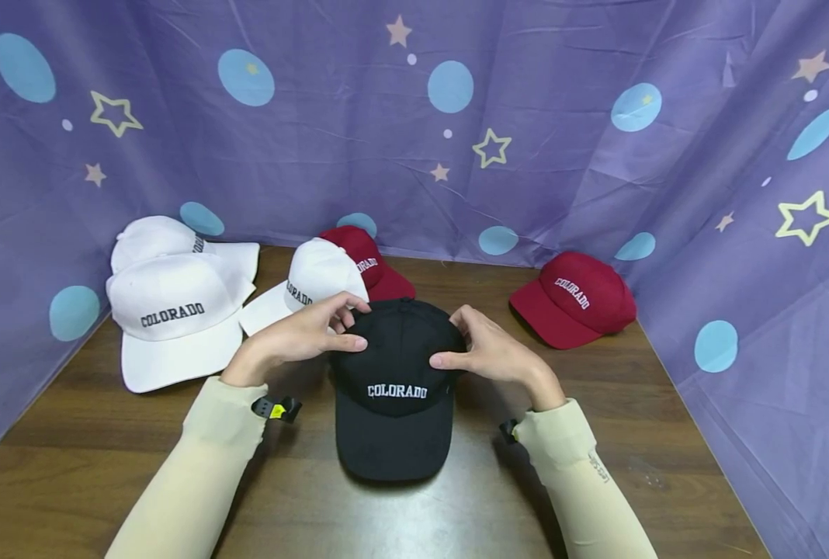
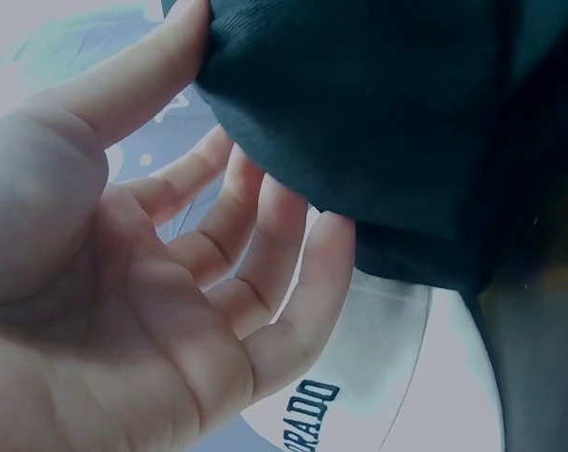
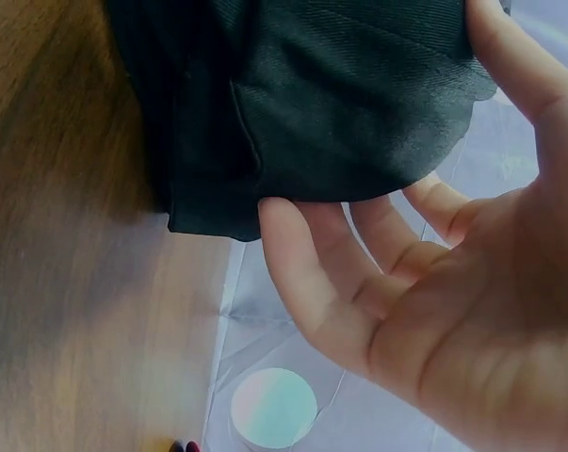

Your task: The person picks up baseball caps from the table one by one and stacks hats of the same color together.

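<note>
A black baseball cap [image 1: 395, 442] marked COLORADO in white sits in the middle of the table, its brim toward me. My left hand [image 1: 296, 338] holds the left side of its crown, thumb in front and fingers behind. On the right side of the crown, my right hand [image 1: 501, 359] grips it the same way. Seen from the left wrist, the fingertips touch the edge of the black cloth [image 2: 359, 122], and a white cap [image 2: 378, 320] shows behind. From the right wrist, my fingers curl against the crown's side [image 3: 359, 113]. The cap's back is hidden from the head view.
Two overlapping white caps [image 1: 170, 299] lie at the left. Behind my left hand, another white cap [image 1: 327, 268] partly covers a red cap [image 1: 393, 283]. A second red cap [image 1: 575, 299] rests at the back right. A purple curtain [image 1: 359, 171] borders the wooden table [image 1: 638, 466].
</note>
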A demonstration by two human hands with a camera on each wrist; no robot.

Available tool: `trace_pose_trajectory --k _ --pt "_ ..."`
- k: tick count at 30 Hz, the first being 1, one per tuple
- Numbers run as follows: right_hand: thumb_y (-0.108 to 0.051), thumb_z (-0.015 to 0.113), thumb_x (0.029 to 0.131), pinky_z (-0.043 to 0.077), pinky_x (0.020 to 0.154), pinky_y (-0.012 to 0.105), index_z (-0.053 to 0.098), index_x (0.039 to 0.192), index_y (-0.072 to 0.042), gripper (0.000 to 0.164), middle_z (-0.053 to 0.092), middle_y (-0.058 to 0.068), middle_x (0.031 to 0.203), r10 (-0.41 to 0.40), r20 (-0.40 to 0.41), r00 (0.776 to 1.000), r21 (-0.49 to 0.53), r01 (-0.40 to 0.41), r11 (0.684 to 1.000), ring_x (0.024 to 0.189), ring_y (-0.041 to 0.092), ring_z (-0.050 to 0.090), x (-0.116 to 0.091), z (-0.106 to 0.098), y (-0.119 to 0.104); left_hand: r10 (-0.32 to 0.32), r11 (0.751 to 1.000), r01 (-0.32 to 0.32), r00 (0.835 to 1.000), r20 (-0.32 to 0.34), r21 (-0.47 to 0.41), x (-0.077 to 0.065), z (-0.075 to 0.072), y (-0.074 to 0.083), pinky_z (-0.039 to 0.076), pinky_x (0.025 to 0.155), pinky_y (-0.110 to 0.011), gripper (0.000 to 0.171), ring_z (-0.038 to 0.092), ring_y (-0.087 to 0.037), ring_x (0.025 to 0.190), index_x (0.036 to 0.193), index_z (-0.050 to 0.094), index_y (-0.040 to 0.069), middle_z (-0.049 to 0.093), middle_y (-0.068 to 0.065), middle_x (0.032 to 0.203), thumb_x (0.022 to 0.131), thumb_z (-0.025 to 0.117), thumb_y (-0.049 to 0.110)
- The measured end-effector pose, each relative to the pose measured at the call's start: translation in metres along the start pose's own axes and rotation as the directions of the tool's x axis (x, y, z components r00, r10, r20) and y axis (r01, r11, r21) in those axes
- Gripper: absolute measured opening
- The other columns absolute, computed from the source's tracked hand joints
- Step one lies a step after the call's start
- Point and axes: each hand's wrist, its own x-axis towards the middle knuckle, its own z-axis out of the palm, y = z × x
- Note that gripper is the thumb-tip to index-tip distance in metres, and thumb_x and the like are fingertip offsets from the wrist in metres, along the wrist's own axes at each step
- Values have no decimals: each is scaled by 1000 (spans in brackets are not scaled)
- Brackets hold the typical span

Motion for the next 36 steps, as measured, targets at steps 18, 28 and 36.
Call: trace_pose_trajectory --k 18,28,36 --pt "-54 79 71 48 69 35 43 109 -16 65 53 2 96 75 -10 997 -37 -75 996 80 18 52 1 6 -2 15 1000 -15 1000 -14 21 4 1 -8 42 82 -46 58 46 -32 92 131 45 4 48 -21 103 82 75 11" --pt "-56 78 71 47 70 35 43 107 -15 65 52 3 95 63 -57 996 -63 -67 996 82 16 50 5 12 -3 124 989 -121 992 -28 89 4 -2 -11 43 83 -45 50 49 -28 94 129 52 8 52 -16 102 84 74 15" --pt "-52 79 72 45 73 35 42 111 -13 66 49 5 98 44 -102 994 -81 -52 995 87 24 50 9 17 0 132 987 -126 989 -66 97 3 -1 -7 42 83 -47 50 48 -33 95 130 52 2 52 -19 102 85 72 7"
